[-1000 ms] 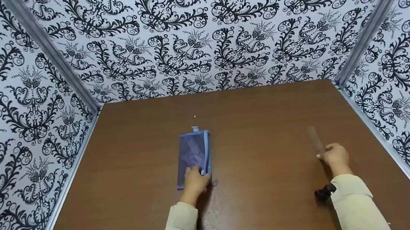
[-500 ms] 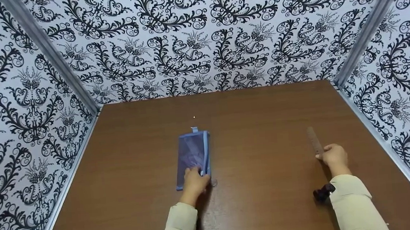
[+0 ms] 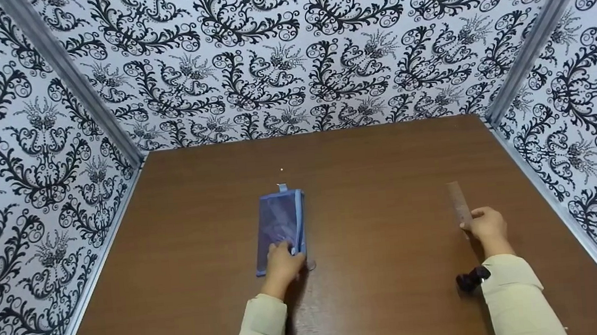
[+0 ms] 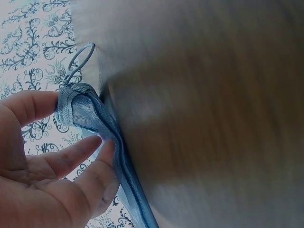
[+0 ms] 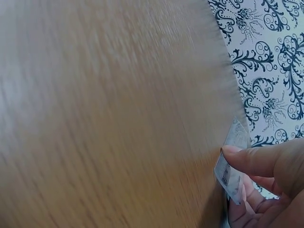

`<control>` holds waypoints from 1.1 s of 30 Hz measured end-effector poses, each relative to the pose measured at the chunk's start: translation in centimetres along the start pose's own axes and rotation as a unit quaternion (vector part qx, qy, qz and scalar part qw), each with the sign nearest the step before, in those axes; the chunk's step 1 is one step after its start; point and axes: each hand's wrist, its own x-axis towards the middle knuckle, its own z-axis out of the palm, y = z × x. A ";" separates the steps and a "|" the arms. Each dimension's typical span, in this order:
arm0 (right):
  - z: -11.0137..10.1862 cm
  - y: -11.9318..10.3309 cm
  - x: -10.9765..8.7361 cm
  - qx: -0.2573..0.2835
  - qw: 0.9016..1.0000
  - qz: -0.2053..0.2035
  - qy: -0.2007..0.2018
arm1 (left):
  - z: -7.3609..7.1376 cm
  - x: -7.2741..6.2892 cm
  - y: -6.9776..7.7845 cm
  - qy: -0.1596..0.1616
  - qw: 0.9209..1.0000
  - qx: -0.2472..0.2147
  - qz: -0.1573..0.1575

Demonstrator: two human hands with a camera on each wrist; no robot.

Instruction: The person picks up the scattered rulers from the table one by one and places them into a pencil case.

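Note:
A blue see-through zipper pouch [image 3: 277, 217] lies lengthwise on the brown table, left of the middle. My left hand [image 3: 283, 267] grips its near end by the zipper edge. In the left wrist view, thumb and fingers hold the bunched corner of the pouch [image 4: 124, 156], and a thin cord loop [image 4: 80, 61] sticks out from that corner. Well to the right, my right hand [image 3: 490, 228] pinches the near end of a clear ruler [image 3: 458, 200] pointing away from me. The right wrist view shows the thumb pressing on the ruler's end [image 5: 229, 175]; the other fingers are partly hidden.
The brown wooden table [image 3: 375, 193] is walled on the left, back and right by black-and-white patterned panels [image 3: 279, 57] with grey metal corner posts [image 3: 538, 37]. A black wrist camera [image 3: 472, 280] sits at the right sleeve cuff.
The ruler has tilted slightly in my right hand and shows a little brighter. My left hand and the pouch stay where they were.

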 end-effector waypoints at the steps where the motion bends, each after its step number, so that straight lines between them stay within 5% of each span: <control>1: 0.0 0.0 0.0 0.004 1.000 0.002 0.000 | 0.0 0.0 0.0 0.000 1.000 0.000 0.001; 10: 0.0 0.3 -0.3 0.069 0.997 0.011 -0.016 | 0.0 0.0 0.0 0.000 1.000 -0.002 0.002; 16: 0.1 0.5 -0.5 0.165 0.985 0.040 -0.035 | -0.2 -0.3 0.4 0.007 1.000 -0.012 0.003; 24: -0.3 0.6 -0.7 0.240 0.968 0.043 -0.058 | -0.1 -0.2 0.4 -0.004 1.000 -0.012 -0.023; 33: -0.2 0.3 -0.7 0.297 0.952 0.040 -0.057 | 0.0 0.1 0.1 -0.004 1.000 -0.014 -0.020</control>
